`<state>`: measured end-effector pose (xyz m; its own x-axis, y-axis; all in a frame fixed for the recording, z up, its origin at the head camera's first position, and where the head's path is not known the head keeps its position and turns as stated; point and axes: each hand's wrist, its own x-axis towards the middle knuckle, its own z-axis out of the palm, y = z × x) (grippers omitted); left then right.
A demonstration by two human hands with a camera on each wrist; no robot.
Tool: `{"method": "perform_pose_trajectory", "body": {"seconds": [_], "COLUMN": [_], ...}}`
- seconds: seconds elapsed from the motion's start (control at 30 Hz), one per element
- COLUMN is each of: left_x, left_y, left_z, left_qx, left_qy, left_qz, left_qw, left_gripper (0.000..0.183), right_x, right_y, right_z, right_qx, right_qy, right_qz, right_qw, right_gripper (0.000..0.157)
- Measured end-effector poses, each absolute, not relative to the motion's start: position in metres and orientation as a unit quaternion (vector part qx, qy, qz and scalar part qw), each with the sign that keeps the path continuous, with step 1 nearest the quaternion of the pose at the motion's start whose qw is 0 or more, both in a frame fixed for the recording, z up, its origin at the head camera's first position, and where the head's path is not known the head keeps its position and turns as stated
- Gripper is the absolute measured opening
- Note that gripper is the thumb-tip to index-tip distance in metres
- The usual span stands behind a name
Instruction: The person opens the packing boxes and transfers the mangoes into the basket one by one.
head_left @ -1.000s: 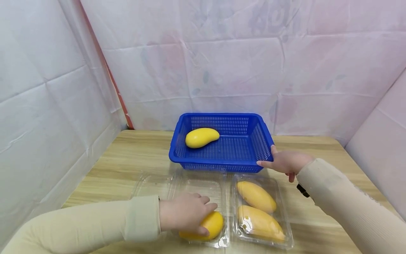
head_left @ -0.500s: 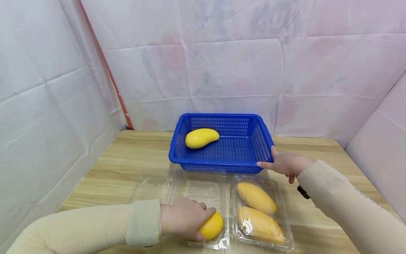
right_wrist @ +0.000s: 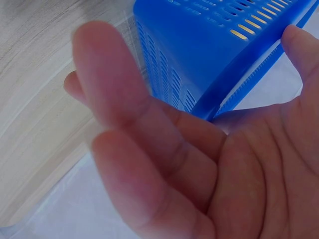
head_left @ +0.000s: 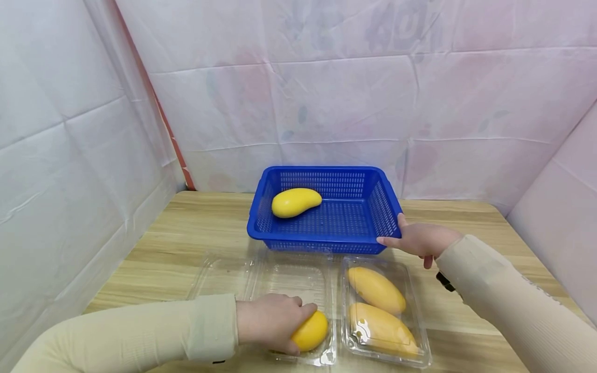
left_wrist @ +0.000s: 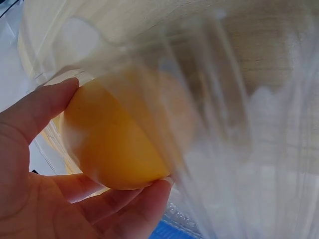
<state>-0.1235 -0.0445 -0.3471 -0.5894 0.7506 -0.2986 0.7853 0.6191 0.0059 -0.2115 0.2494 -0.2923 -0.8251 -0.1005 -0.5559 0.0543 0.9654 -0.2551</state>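
**Left hand [head_left: 271,320] has settled lower round a mango [head_left: 311,332]; right hand [head_left: 426,240] and blue basket [head_left: 317,237] as before**

Versus 1.0 s ago: left fingers, then spread over the fruit, now hug its side. Little change in the last half second.

Left grip: pinching the mango, thumb on one flank, fingertips on the opposite one (left wrist view). Inferred reason: a smooth, rounded body offers nothing to hook, so pressure from both sides holds it. Location: near end of the right half of the unfolded clear box [head_left: 296,269]. Resting or lifted: cannot tell.

Right grip: two digits touch the basket's near right corner, the others loosely extended off it. Reads as light steadying, not carrying; the basket stands on the table [head_left: 210,223].

Outward: filled clear box [head_left: 397,269] just right of the unfolded one, seemingly covered, two paler mangoes [head_left: 377,289] side by side, probably because they fit that way. In the basket, a yellow mango [head_left: 295,202] lies on its side toward the left end.
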Motion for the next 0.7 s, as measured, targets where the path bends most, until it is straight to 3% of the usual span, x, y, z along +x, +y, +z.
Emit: {"method": "perform_pose_trajectory", "body": {"seconds": [0.7], "left_x": [-0.1286], "left_y": [-0.0461], "left_z": [-0.3461], "left_qx": [0.441], "left_qy": [0.887], "left_qz": [-0.050], "left_qw": [0.124], "left_gripper": [0.069], "right_x": [-0.2117], "right_y": [0.2499], "right_z": [-0.2939], "right_qx": [-0.016], "right_qy": [0.945], "right_qz": [-0.137], "right_qw": [0.296], "right_gripper": [0.106]}}
